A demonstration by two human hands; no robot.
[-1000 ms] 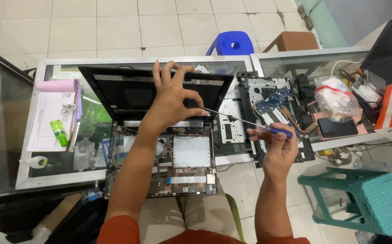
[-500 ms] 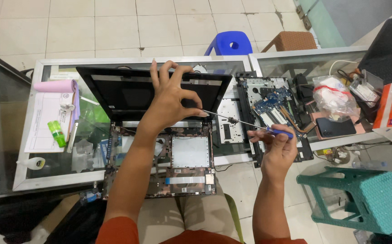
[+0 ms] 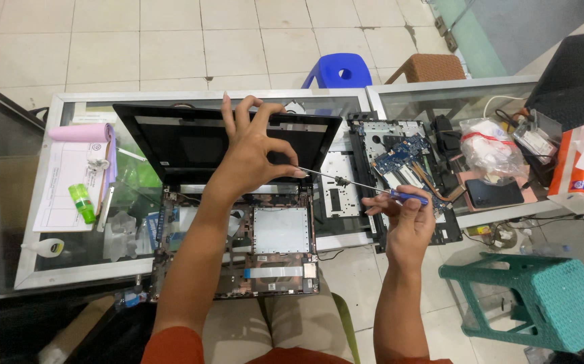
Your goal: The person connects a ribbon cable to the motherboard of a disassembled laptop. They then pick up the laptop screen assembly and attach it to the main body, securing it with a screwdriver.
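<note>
Left hand (image 3: 251, 152) hovering over black opened laptop with exposed base (image 3: 238, 229), thumb and forefinger pinching long thin metal shaft tip, other fingers spreading, likely steadying it. Right hand (image 3: 406, 219) gripping blue-handled screwdriver (image 3: 373, 189), fingers curling round handle for turning. Laptop resting across lap and glass-topped counter (image 3: 70, 269). Blue circuit board (image 3: 400, 152) lying nearby.

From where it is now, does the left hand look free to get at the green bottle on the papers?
Probably yes. The left hand is raised over the laptop, pinching the screwdriver tip, so it must let go first. The green bottle lies uncovered on the papers, with nothing between.
</note>
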